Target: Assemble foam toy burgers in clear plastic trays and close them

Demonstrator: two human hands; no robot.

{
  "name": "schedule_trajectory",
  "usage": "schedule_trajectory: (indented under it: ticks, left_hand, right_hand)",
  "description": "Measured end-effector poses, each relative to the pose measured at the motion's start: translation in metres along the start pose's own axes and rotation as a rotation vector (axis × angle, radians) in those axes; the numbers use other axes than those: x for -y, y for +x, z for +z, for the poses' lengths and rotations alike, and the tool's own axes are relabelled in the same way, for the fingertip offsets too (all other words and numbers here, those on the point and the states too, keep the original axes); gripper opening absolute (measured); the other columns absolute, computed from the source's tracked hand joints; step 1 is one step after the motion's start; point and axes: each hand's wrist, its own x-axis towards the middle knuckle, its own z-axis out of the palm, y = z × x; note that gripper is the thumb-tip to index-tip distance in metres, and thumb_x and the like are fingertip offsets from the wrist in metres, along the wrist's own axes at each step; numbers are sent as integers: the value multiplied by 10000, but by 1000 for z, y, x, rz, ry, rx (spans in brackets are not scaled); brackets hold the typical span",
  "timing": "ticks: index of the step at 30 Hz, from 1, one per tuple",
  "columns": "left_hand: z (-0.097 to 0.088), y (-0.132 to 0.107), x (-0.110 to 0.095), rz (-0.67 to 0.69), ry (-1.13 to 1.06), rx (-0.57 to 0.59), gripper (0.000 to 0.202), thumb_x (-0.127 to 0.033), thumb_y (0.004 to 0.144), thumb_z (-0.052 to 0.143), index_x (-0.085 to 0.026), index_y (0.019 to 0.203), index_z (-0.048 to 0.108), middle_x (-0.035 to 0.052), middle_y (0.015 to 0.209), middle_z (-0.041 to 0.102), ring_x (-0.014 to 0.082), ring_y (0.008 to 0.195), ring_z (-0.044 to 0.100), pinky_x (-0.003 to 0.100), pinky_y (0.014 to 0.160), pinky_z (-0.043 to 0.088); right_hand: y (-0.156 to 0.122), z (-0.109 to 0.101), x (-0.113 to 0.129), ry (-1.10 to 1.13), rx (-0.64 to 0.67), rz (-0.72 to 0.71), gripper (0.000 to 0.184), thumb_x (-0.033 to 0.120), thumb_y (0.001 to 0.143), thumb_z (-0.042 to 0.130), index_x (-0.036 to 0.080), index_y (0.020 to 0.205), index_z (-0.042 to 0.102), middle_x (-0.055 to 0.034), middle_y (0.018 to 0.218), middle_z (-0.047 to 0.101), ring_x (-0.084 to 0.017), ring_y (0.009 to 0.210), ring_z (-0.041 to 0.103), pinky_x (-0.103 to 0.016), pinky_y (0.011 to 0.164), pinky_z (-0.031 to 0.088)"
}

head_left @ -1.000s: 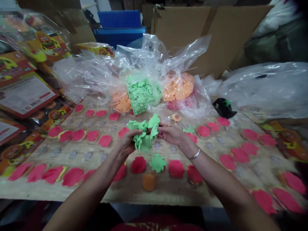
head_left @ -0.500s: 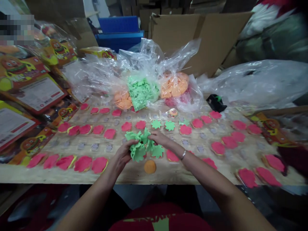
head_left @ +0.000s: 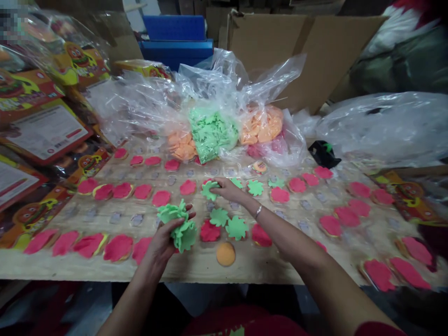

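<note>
A bunch of green leaf-shaped foam pieces (head_left: 180, 228) is gripped in my left hand (head_left: 163, 240), over the near part of the table. Farther out, my right hand (head_left: 226, 189) pinches a single green leaf-shaped piece (head_left: 209, 190) above a pink piece in the middle row. Two loose green pieces (head_left: 237, 227) lie between my hands, close to a pink scalloped piece (head_left: 210, 231). Beyond my right wrist, another green piece (head_left: 255, 187) rests in the same row. An orange disc (head_left: 226, 254) lies near the table's front edge.
Clear plastic trays with pink pieces (head_left: 118, 247) run in rows across the wooden table (head_left: 196, 273). Behind them stand plastic bags of green pieces (head_left: 213, 133) and orange pieces (head_left: 262, 123). Printed burger packages (head_left: 42, 126) are stacked left; a black object (head_left: 324, 154) sits right.
My right hand has drawn away from the bunch and reached forward with one green piece. My left hand has shifted left with the rest. The view has moved slightly.
</note>
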Motion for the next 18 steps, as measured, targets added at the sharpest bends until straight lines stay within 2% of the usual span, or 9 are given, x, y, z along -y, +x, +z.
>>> schedule_trajectory:
  ticks: [4, 7, 11, 13, 14, 15, 18]
  left_hand:
    - [-17, 0, -8, 7, -27, -83, 414, -56, 580, 670, -140, 984, 697, 105, 1098, 709, 252, 895, 703, 294, 628, 605]
    - [-21, 2, -10, -6, -44, -111, 407, -50, 580, 665, -145, 975, 697, 105, 1064, 720, 255, 861, 710, 315, 632, 612]
    - [-22, 6, -9, -23, -75, -114, 419, -44, 580, 653, -139, 986, 689, 95, 972, 738, 233, 784, 716, 293, 605, 607]
    - [-22, 8, -10, -23, -91, -113, 426, -39, 588, 635, -142, 998, 682, 89, 964, 739, 224, 759, 716, 296, 609, 610]
    - [-22, 9, -11, -24, -103, -118, 421, -39, 594, 624, -145, 997, 679, 86, 972, 738, 218, 748, 716, 296, 608, 611]
    - [-22, 10, -12, -28, -116, -124, 409, -40, 603, 612, -146, 993, 677, 83, 983, 736, 210, 737, 714, 291, 603, 611]
    - [-22, 13, -14, -53, -161, -137, 353, -62, 653, 576, -143, 983, 672, 78, 983, 737, 177, 685, 704, 269, 580, 604]
  right_hand:
    - [36, -4, -4, -360, 21, 149, 179, 168, 811, 530, 138, 959, 625, -5, 883, 652, -139, 800, 573, -211, 712, 419]
    - [48, 2, -7, -479, -1, 224, 244, 138, 772, 567, 119, 1009, 623, -68, 937, 657, -191, 818, 579, -266, 721, 424]
    - [42, 11, 3, -624, -61, 214, 440, 132, 763, 601, 100, 1197, 534, -163, 1132, 594, -266, 997, 550, -333, 800, 426]
    - [29, 9, 13, -760, -146, 148, 435, 149, 774, 621, 100, 1198, 531, -183, 1193, 547, -284, 1087, 501, -350, 851, 411]
    - [21, 7, 18, -804, -153, 110, 373, 161, 796, 614, 108, 1161, 555, -175, 1177, 552, -278, 1090, 498, -347, 856, 406]
    - [11, 5, 22, -809, -102, 69, 284, 171, 823, 596, 124, 1104, 589, -153, 1130, 577, -261, 1060, 514, -333, 842, 405]
    - [-21, -3, 28, -622, 272, -26, 122, 163, 849, 585, 178, 949, 653, -64, 967, 638, -189, 915, 571, -276, 776, 394]
